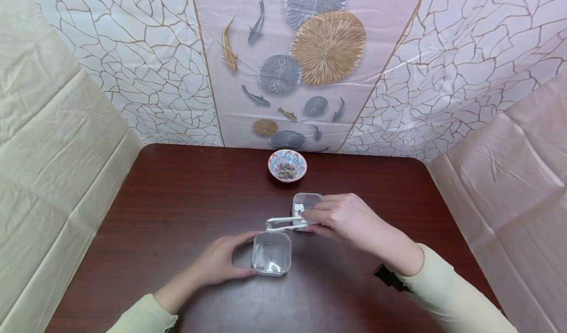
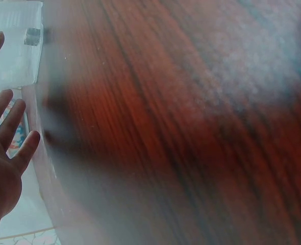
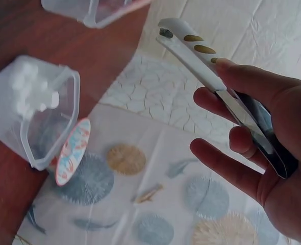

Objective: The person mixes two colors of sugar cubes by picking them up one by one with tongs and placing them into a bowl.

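Observation:
In my right hand [image 1: 347,220] I hold tongs [image 3: 194,53] with white tips and metal arms, thumb on one side and fingers on the other. A small dark greyish cube [image 3: 166,33] is pinched between the tips, which hang by the far rim of the nearer clear plastic container [image 1: 271,273]. My left hand [image 1: 223,259] rests at that container's left side, thumb and forefinger at its corners, other fingers straight and spread. Inside lies a small grey cube [image 2: 32,36]. Beneath my right hand stands a second clear container [image 3: 74,102] with white pieces [image 3: 30,92], partly hidden by the hand.
A patterned bowl [image 1: 287,166] with several greyish-brown cubes [image 1: 286,171] stands toward the back of the dark wooden table [image 1: 199,185]. Fabric walls [image 1: 155,77] enclose the table at the back and on both sides.

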Demonstrator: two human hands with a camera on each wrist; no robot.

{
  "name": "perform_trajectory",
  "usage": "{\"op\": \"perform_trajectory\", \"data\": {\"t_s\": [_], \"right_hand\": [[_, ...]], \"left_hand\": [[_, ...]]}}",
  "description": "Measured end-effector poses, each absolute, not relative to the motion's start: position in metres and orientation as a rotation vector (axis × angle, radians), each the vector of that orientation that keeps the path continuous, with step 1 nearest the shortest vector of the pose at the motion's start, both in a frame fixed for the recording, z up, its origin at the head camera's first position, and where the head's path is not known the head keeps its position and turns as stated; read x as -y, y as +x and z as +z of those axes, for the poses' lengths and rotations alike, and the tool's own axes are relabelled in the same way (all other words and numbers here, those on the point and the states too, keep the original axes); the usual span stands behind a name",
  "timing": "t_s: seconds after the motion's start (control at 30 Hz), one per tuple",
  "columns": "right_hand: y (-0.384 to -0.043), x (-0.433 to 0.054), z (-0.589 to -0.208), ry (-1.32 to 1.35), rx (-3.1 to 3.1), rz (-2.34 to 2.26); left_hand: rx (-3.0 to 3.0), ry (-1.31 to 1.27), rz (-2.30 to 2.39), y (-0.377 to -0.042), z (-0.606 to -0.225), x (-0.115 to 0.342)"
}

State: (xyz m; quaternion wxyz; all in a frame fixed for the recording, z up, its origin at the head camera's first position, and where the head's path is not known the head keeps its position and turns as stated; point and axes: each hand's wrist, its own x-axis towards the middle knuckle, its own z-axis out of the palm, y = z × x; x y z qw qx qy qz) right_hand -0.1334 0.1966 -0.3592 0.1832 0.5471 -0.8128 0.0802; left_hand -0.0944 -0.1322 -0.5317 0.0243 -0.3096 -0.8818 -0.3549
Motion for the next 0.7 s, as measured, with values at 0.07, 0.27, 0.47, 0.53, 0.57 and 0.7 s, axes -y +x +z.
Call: {"op": "perform_trajectory", "data": {"t_s": [0.07, 0.27, 0.47, 0.53, 0.57, 0.7], "right_hand": [[-0.137, -0.2, -0.356, 1.531, 2.277, 0.245], [-0.152, -0.207, -0.35, 1.478, 2.259, 0.287], [-0.173, -0.212, -0.349, 1.411, 2.284, 0.29], [-0.18, -0.214, -0.349, 1.383, 2.296, 0.28], [-0.184, -0.214, -0.35, 1.368, 2.304, 0.275], [-0.2, -0.217, -0.354, 1.31, 2.349, 0.254]], "left_hand": [[2.732, -0.957, -1.092, -0.095, -0.532, 0.133], [2.755, -0.941, -1.082, -0.095, -0.532, 0.134], [2.753, -0.946, -1.094, -0.095, -0.532, 0.133], [2.753, -0.948, -1.097, -0.095, -0.532, 0.133], [2.754, -0.95, -1.098, -0.094, -0.532, 0.133], [2.761, -0.94, -1.09, -0.093, -0.532, 0.133]]}}
